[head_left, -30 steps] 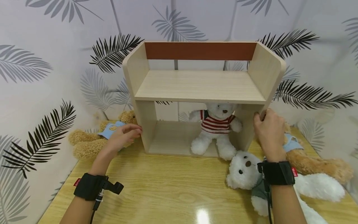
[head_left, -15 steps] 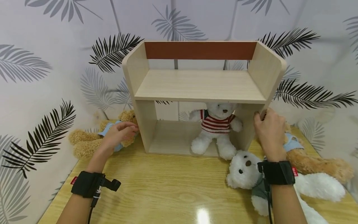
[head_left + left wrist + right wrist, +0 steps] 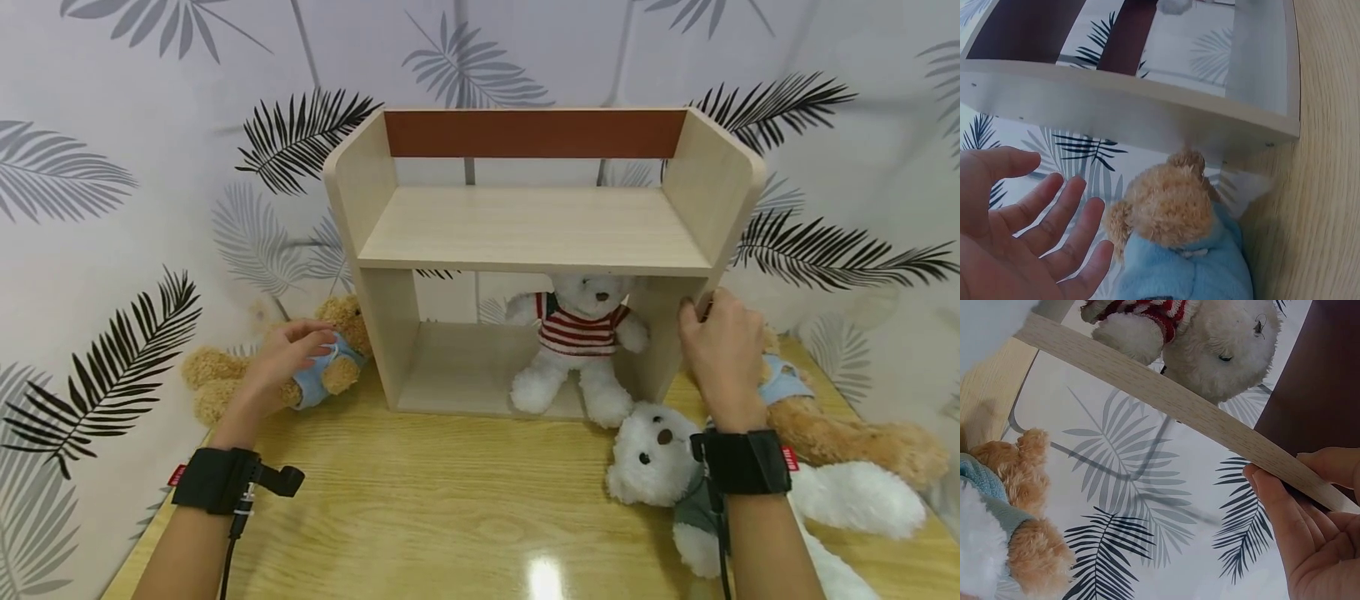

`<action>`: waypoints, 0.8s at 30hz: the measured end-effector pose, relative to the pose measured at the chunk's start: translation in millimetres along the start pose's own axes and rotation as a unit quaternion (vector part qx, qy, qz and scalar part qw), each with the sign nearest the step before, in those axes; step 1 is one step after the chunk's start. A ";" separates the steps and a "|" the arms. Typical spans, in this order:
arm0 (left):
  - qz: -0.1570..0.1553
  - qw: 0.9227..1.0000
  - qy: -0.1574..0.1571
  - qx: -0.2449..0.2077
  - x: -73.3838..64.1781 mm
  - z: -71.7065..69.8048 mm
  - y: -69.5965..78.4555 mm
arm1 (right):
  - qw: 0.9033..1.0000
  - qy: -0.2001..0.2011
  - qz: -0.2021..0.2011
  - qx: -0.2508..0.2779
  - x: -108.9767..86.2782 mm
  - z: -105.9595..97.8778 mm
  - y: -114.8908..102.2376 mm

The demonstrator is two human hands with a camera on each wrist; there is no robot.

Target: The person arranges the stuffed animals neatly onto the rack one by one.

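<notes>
A pale wooden shelf unit (image 3: 532, 225) with a red-brown back rail stands on the table. Its right side panel (image 3: 1147, 387) is pinched between the thumb and fingers of my right hand (image 3: 723, 358). My left hand (image 3: 288, 358), fingers spread and loosely bent in the left wrist view, is over a brown teddy bear (image 3: 341, 354) in light blue clothes, left of the unit; whether they touch I cannot tell. In the lower compartment sits a white teddy bear (image 3: 581, 337) in a red-striped shirt, the top of its head hidden by the middle board.
A white teddy bear (image 3: 656, 458) in dark green lies at the right front, partly behind my right forearm. Beyond it lies another brown teddy bear (image 3: 832, 425) in light blue. The wood-grain table (image 3: 450, 500) meets a leaf-patterned wall covering (image 3: 112, 225).
My left hand has moved left, away from the unit's left side panel and over the brown teddy bear. My right hand keeps its grip on the right panel.
</notes>
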State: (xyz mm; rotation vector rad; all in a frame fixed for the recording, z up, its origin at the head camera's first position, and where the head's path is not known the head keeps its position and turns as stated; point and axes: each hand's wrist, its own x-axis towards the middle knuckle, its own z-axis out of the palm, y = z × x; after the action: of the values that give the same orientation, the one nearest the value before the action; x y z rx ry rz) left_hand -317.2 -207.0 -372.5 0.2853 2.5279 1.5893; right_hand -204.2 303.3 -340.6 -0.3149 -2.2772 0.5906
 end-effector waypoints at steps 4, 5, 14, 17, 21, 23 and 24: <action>-0.015 1.000 0.012 0.000 3.9 -5.6 -0.1 | 1.000 0.002 -0.003 0.000 0.4 -0.4 -0.4; -0.019 1.000 0.016 0.001 5.0 -6.8 -0.3 | 1.000 0.002 -0.003 -0.001 0.5 -0.5 -0.6; -0.057 0.997 0.042 0.019 13.4 -13.7 -2.8 | 1.000 -0.005 0.002 -0.001 -0.2 -1.1 -0.5; -0.053 0.997 0.046 0.027 15.3 -16.4 -4.7 | 1.000 -0.008 0.002 0.000 0.1 -0.9 -0.3; -0.046 0.995 0.058 0.069 19.1 -19.7 -7.0 | 1.000 -0.008 0.002 0.000 0.4 -1.0 0.0; -0.048 0.993 0.063 0.091 20.6 -21.1 -7.0 | 1.000 -0.009 0.003 0.001 0.3 -1.1 0.4; -0.051 0.991 0.064 0.102 21.0 -21.9 -6.8 | 1.000 -0.009 0.003 0.001 0.2 -1.1 0.6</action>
State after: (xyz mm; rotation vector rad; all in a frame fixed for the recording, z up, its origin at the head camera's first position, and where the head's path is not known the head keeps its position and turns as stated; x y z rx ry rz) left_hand -343.0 -224.1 -369.6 0.0748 2.7580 1.3560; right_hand -203.6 304.2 -340.0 -0.3167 -2.2931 0.6013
